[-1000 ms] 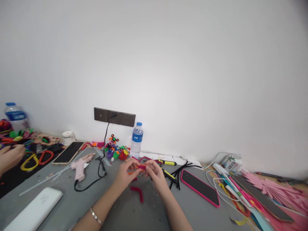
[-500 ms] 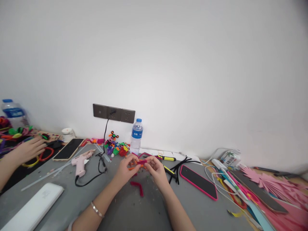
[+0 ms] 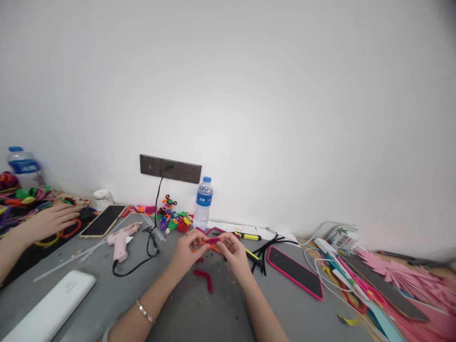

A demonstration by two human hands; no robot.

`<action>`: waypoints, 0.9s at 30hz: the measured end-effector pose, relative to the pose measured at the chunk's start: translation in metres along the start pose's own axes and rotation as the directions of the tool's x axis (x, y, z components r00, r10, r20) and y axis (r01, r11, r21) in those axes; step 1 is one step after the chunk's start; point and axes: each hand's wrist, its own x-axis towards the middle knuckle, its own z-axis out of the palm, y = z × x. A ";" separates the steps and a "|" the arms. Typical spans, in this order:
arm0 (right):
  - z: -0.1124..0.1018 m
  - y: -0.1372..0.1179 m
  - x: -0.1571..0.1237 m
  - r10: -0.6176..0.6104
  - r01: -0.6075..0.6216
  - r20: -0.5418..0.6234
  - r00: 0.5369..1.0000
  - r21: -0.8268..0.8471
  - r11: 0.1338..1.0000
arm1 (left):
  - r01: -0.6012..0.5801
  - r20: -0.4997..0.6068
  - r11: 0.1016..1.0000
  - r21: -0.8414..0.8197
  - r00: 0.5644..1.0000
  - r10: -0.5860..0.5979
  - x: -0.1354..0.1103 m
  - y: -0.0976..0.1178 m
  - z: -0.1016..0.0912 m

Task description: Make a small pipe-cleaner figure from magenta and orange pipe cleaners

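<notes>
Between my two hands is a fuzzy magenta pipe cleaner piece (image 3: pixel 213 241), with orange pipe cleaner (image 3: pixel 213 248) showing beside it. My left hand (image 3: pixel 190 249) pinches its left end with thumb and forefinger. On the other end, the fingertips of my right hand (image 3: pixel 231 249) are closed. The fingers partly hide how the magenta and orange parts join. On the grey table just below lies a bent magenta pipe cleaner (image 3: pixel 205 279). Behind my hands are a yellow-and-black utility knife (image 3: pixel 247 235) and several black pipe cleaners (image 3: pixel 267 248).
A water bottle (image 3: pixel 204 203) and small pipe cleaner figures (image 3: pixel 174 219) stand by the wall. Left are a pink glue gun (image 3: pixel 120 242) with its cord, a phone (image 3: pixel 104 221) and a white power bank (image 3: pixel 53 306). A pink-cased phone (image 3: pixel 295 272) lies right. Another person's hand (image 3: pixel 53 221) rests far left.
My hands stay pinched on the magenta piece with only slight finger movement. The view has shifted a little. At far left, the other person's hand has moved slightly to the right.
</notes>
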 end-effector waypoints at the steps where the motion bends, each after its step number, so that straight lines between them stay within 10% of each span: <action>1: 0.000 0.000 0.000 0.001 -0.001 0.005 1.000 -0.004 1.000 | 0.001 -0.005 1.000 0.005 1.000 -0.001 0.000 -0.001 0.000; 27: -0.003 0.010 0.000 0.008 -0.009 0.015 1.000 0.003 1.000 | -0.042 -0.021 0.998 0.051 0.999 0.043 0.000 0.000 -0.002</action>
